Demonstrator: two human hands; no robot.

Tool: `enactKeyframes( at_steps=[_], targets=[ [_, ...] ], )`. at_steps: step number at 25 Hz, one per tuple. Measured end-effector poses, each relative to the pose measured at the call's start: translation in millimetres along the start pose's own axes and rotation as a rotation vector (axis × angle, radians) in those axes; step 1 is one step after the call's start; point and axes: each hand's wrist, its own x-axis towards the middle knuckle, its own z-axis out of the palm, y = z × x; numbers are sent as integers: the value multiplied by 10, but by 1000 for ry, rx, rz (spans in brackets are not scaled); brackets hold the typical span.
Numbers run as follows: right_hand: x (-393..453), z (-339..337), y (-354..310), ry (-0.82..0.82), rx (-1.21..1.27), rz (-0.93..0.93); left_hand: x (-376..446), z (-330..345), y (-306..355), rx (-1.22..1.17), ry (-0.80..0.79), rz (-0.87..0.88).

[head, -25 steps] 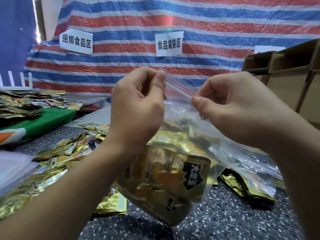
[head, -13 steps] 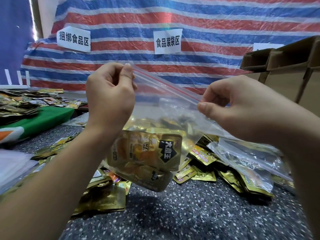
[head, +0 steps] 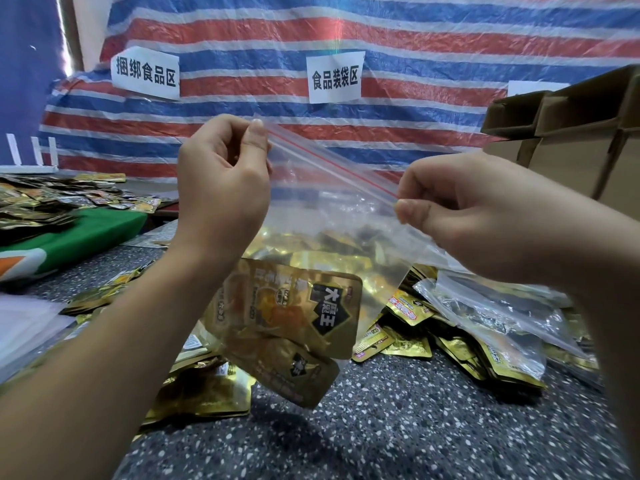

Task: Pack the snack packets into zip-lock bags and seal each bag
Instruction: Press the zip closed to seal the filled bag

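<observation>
A clear zip-lock bag (head: 322,206) with a red zip line hangs in the air in front of me, holding gold snack packets (head: 294,317) in its lower part. My left hand (head: 221,181) pinches the left end of the zip strip between thumb and fingers. My right hand (head: 460,213) pinches the right end, lower than the left. The strip runs taut and slanted between both hands. Loose gold packets (head: 408,337) lie scattered on the speckled table (head: 398,427) below.
Another filled clear bag (head: 491,317) lies on packets at the right. Cardboard boxes (head: 571,133) stand at the far right. A green cloth (head: 86,230) with more packets lies at the left. A striped tarp (head: 381,39) with paper labels hangs behind.
My left hand has slid leftward along the zip strip, away from the right hand, stretching the bag's top wider. The bag has risen a little off the table.
</observation>
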Motion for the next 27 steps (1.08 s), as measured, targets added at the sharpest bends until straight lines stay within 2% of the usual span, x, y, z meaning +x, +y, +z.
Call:
enactKeyframes(
  at_steps=[6, 10, 13, 15, 17, 19, 22, 23, 24, 27],
  targets=[
    [-25, 86, -106, -87, -23, 13, -163, 163, 86, 33, -164, 47],
    [69, 410, -154, -175, 115, 37, -254, 228, 138, 66, -253, 122],
    [153, 659, -25, -366, 252, 85, -280, 262, 123, 55, -364, 61],
    [156, 804, 39, -495, 310, 40, -324, 308, 93, 117, -486, 7],
    [159, 910, 102, -512, 373, 64, -345, 329, 51, 170, -524, -5],
    [185, 946, 195, -426, 439, 173, -318, 309, 21, 185, -438, 2],
    [218, 962, 321, -284, 559, 285, -259, 250, 18, 236, -226, 38],
    [238, 971, 352, -198, 636, 319, -248, 240, 20, 232, -193, 39],
    [275, 986, 399, -64, 742, 368, -245, 235, 19, 218, -183, 35],
    [396, 905, 606, 498, 1166, 583, -251, 227, 22, 187, -221, 19]
  ],
)
